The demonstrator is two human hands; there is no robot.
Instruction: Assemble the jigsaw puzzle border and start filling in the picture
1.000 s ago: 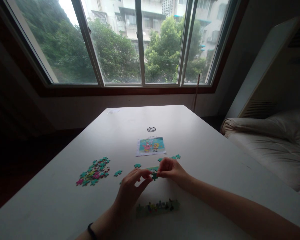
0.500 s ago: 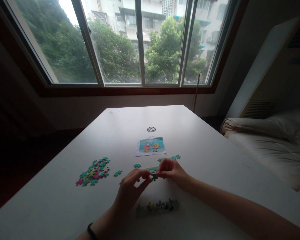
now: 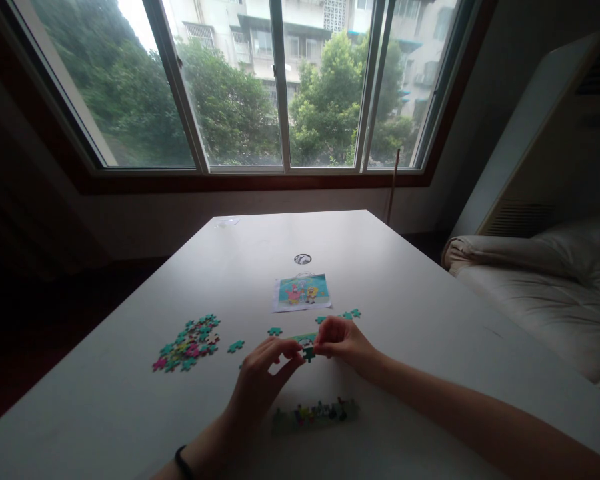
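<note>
Here, puzzle piece (image 3: 309, 354) between hands (image 3: 261, 368) (image 3: 347, 343)

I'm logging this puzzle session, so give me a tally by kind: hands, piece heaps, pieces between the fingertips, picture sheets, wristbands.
Hands: 2 (left hand, right hand)
Heap of pieces: 1
Green piece between the fingertips: 1
Picture sheet: 1
Black wristband: 1
Total: 6

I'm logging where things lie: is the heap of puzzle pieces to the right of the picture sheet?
No: the heap of puzzle pieces lies on the white table to the left of the picture sheet.
</note>
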